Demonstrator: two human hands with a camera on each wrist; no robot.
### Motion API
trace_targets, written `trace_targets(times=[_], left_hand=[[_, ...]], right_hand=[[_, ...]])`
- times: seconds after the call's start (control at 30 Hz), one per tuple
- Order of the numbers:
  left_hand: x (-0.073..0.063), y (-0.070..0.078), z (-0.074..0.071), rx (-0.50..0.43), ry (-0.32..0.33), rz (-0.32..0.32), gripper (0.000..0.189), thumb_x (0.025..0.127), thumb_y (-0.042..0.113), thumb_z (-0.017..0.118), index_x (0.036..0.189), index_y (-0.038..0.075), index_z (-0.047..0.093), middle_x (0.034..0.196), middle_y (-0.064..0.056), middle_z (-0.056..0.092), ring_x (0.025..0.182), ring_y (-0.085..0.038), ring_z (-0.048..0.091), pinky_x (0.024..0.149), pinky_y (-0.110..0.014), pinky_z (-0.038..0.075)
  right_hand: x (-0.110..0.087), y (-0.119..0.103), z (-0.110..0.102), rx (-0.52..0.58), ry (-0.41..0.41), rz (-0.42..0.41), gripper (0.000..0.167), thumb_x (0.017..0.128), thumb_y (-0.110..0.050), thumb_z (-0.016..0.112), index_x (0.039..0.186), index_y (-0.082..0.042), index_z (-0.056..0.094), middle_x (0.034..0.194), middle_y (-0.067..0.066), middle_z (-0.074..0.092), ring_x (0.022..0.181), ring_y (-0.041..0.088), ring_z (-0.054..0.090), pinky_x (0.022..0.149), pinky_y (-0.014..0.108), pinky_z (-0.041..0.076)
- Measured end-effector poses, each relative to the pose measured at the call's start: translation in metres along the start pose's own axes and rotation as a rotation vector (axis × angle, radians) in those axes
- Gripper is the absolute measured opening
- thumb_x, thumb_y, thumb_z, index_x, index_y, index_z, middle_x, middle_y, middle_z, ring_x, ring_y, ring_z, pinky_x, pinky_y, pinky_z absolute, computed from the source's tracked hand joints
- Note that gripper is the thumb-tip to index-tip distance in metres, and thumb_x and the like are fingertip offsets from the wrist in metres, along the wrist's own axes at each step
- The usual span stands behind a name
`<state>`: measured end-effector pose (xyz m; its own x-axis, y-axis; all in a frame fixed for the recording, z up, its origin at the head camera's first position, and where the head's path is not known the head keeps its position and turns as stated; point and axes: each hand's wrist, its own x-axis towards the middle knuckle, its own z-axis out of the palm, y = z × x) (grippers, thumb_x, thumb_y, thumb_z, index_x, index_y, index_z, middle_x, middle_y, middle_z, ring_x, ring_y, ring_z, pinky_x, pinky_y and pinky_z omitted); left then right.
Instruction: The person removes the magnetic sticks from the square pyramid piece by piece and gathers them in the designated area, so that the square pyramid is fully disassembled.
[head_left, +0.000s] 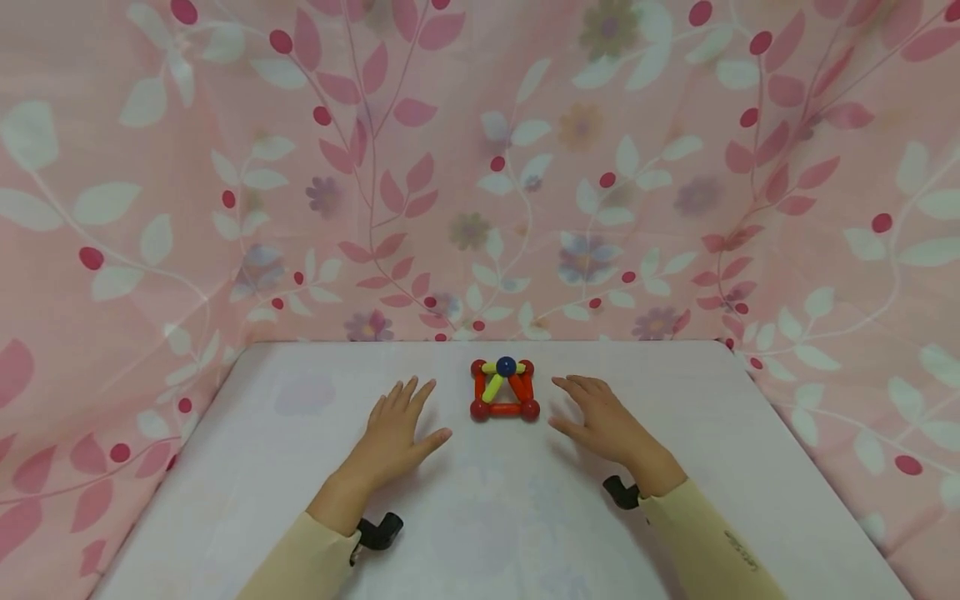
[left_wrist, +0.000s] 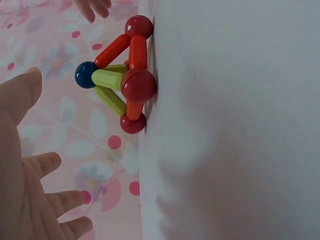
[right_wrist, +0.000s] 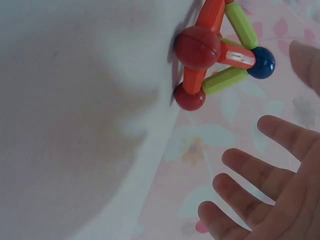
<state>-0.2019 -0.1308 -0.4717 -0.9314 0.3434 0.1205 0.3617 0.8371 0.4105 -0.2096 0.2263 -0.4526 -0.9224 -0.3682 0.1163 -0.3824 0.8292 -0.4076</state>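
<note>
Nearest: left sleeve (head_left: 296, 562) at 8 o'clock and right sleeve (head_left: 708, 542) at 4 o'clock of the ball-and-rod structure (head_left: 505, 409), with 12 o'clock at the far edge of the white table (head_left: 465, 508). Both cream; small lettering (head_left: 741, 550) on the right one. At the cuffs: left black fitting (head_left: 381, 532) and right black fitting (head_left: 619, 492), each on the inner side of the wrist.

Next: left hand (head_left: 392, 442) at 8 o'clock, raised over the table. Fingers straight and spread, thumb well apart; nothing in grasp. Right hand (head_left: 607, 423) between 3 and 4 o'clock, likewise raised. Fingers extended and relaxed, thumb apart from them; nothing in grasp. Both near the structure, not touching.

Beyond: structure seated on the table between the hands, toward the far edge. Base: four red balls (head_left: 479, 409) at corners, with red rods (head_left: 480, 387) along the 3, 6 and 9 o'clock sides. Apex: one blue ball (head_left: 506, 367) on three yellow-green rods (left_wrist: 106, 79) and one red rod.

Farthest: pink floral cloth (head_left: 450, 200) past the table at 12 o'clock, also at 9 and 3 o'clock.
</note>
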Motion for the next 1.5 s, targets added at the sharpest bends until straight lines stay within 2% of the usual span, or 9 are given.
trace_targets(times=[0.17, 0.33, 0.5, 0.7, 0.9, 1.03, 1.23, 1.37, 1.5], left_hand=[[0.017, 0.012, 0.009, -0.117, 0.010, 0.012, 0.079, 0.095, 0.053, 0.062, 0.158, 0.017, 0.029, 0.161, -0.014, 0.030, 0.149, -0.036, 0.022, 0.116, -0.062, 0.017], [0.031, 0.022, 0.018, -0.252, 0.034, -0.024, 0.069, 0.096, 0.044, 0.064, 0.154, 0.017, 0.037, 0.157, -0.007, 0.038, 0.146, -0.029, 0.030, 0.116, -0.057, 0.025], [0.047, 0.029, 0.025, -0.336, 0.079, -0.065, 0.061, 0.098, 0.045, 0.061, 0.150, 0.018, 0.043, 0.153, -0.005, 0.044, 0.143, -0.028, 0.036, 0.114, -0.053, 0.031], [0.065, 0.037, 0.031, -0.478, 0.108, -0.108, 0.056, 0.099, 0.044, 0.060, 0.146, 0.016, 0.049, 0.146, -0.006, 0.051, 0.136, -0.026, 0.045, 0.110, -0.050, 0.039], [0.081, 0.048, 0.039, -0.641, 0.116, -0.096, 0.050, 0.100, 0.035, 0.062, 0.143, 0.012, 0.053, 0.141, -0.009, 0.055, 0.132, -0.031, 0.047, 0.109, -0.053, 0.038], [0.093, 0.052, 0.046, -0.732, 0.121, -0.079, 0.050, 0.100, 0.037, 0.062, 0.142, 0.011, 0.053, 0.142, -0.008, 0.055, 0.134, -0.033, 0.047, 0.110, -0.054, 0.036], [0.109, 0.052, 0.058, -0.785, 0.135, -0.025, 0.047, 0.101, 0.030, 0.061, 0.142, 0.010, 0.053, 0.144, -0.009, 0.054, 0.136, -0.032, 0.046, 0.112, -0.052, 0.034], [0.114, 0.056, 0.062, -0.785, 0.114, 0.008, 0.046, 0.102, 0.028, 0.060, 0.145, 0.013, 0.052, 0.145, -0.010, 0.054, 0.131, -0.029, 0.050, 0.111, -0.048, 0.037], [0.114, 0.057, 0.064, -0.785, 0.116, 0.005, 0.044, 0.102, 0.027, 0.060, 0.144, 0.016, 0.054, 0.145, -0.009, 0.054, 0.130, -0.028, 0.051, 0.110, -0.046, 0.040]], right_hand=[[0.014, -0.005, 0.008, 0.065, 0.010, 0.027, 0.064, 0.095, -0.038, 0.069, 0.149, -0.013, 0.046, 0.147, 0.013, 0.049, 0.135, 0.037, 0.041, 0.108, 0.058, 0.037], [0.025, -0.009, 0.015, 0.135, 0.027, 0.037, 0.056, 0.096, -0.034, 0.068, 0.144, -0.009, 0.052, 0.144, 0.013, 0.052, 0.133, 0.036, 0.044, 0.109, 0.056, 0.037], [0.037, -0.011, 0.021, 0.198, 0.055, 0.066, 0.049, 0.096, -0.029, 0.069, 0.137, -0.006, 0.058, 0.137, 0.014, 0.057, 0.125, 0.034, 0.052, 0.103, 0.053, 0.044], [0.049, -0.016, 0.029, 0.284, 0.076, 0.158, 0.040, 0.095, -0.026, 0.071, 0.129, -0.006, 0.064, 0.128, 0.011, 0.062, 0.113, 0.030, 0.059, 0.096, 0.046, 0.051], [0.058, -0.021, 0.037, 0.382, 0.122, 0.212, 0.028, 0.093, -0.023, 0.074, 0.117, -0.009, 0.069, 0.121, 0.007, 0.065, 0.106, 0.027, 0.063, 0.088, 0.042, 0.055], [0.064, -0.021, 0.043, 0.453, 0.137, 0.251, 0.026, 0.092, -0.023, 0.074, 0.113, -0.009, 0.070, 0.113, 0.006, 0.067, 0.101, 0.025, 0.063, 0.080, 0.037, 0.056], [0.071, -0.020, 0.050, 0.509, 0.158, 0.281, 0.024, 0.090, -0.021, 0.076, 0.109, -0.007, 0.071, 0.102, 0.005, 0.068, 0.091, 0.023, 0.060, 0.070, 0.030, 0.053], [0.072, -0.019, 0.053, 0.528, 0.165, 0.285, 0.025, 0.090, -0.020, 0.076, 0.109, -0.005, 0.070, 0.093, 0.005, 0.066, 0.083, 0.020, 0.057, 0.064, 0.027, 0.048], [0.072, -0.020, 0.056, 0.543, 0.155, 0.270, 0.025, 0.091, -0.020, 0.076, 0.109, -0.004, 0.069, 0.088, 0.005, 0.064, 0.077, 0.018, 0.055, 0.063, 0.027, 0.047]])
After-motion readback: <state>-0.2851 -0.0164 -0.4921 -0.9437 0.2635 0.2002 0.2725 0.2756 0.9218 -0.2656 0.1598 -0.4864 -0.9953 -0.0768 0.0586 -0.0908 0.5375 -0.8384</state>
